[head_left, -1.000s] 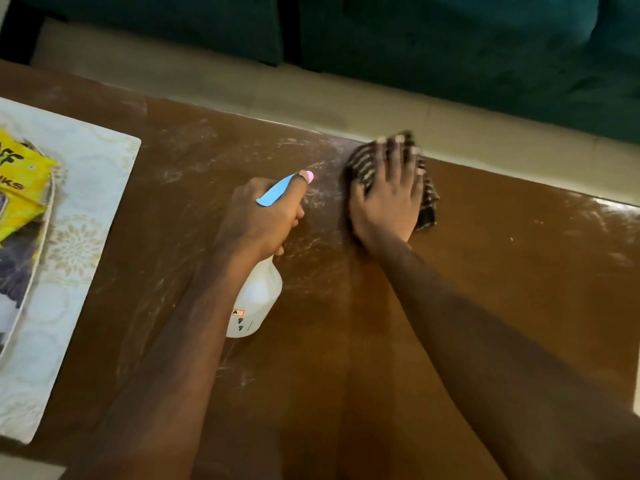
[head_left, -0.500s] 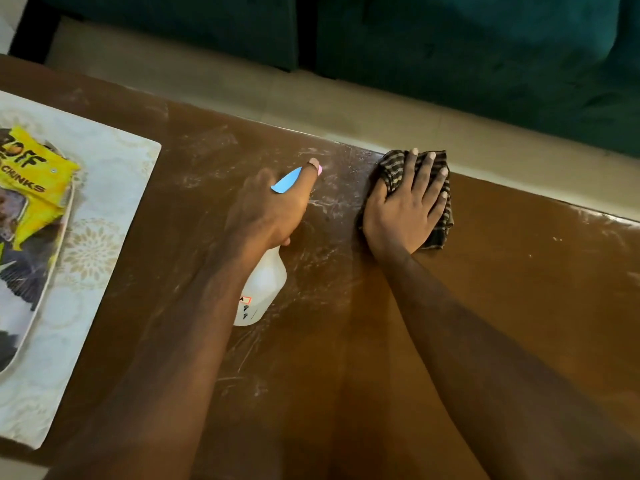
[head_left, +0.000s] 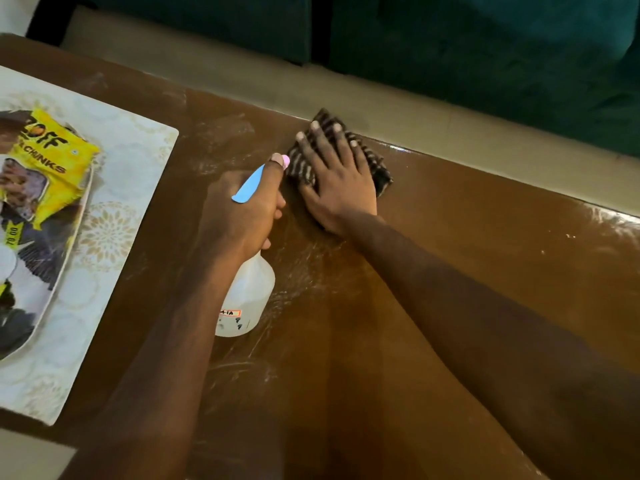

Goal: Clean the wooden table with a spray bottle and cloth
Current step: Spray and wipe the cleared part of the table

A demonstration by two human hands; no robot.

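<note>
My left hand (head_left: 244, 209) grips the neck of a white spray bottle (head_left: 247, 299) with a blue trigger and pink nozzle, held above the wooden table (head_left: 450, 265). The nozzle points toward the far edge, close to the cloth. My right hand (head_left: 337, 181) lies flat with spread fingers on a dark striped cloth (head_left: 377, 164), pressing it onto the table near the far edge. White streaks and smears cover the wood around both hands.
A pale patterned placemat (head_left: 117, 209) lies at the left, carrying a tray with a yellow snack packet (head_left: 45, 168). Beyond the table's far edge runs a beige floor strip and a dark green sofa (head_left: 485, 57).
My right hand has slid the cloth along the far edge, to the right and then back left toward the bottle's nozzle. My left hand keeps its grip on the bottle.
</note>
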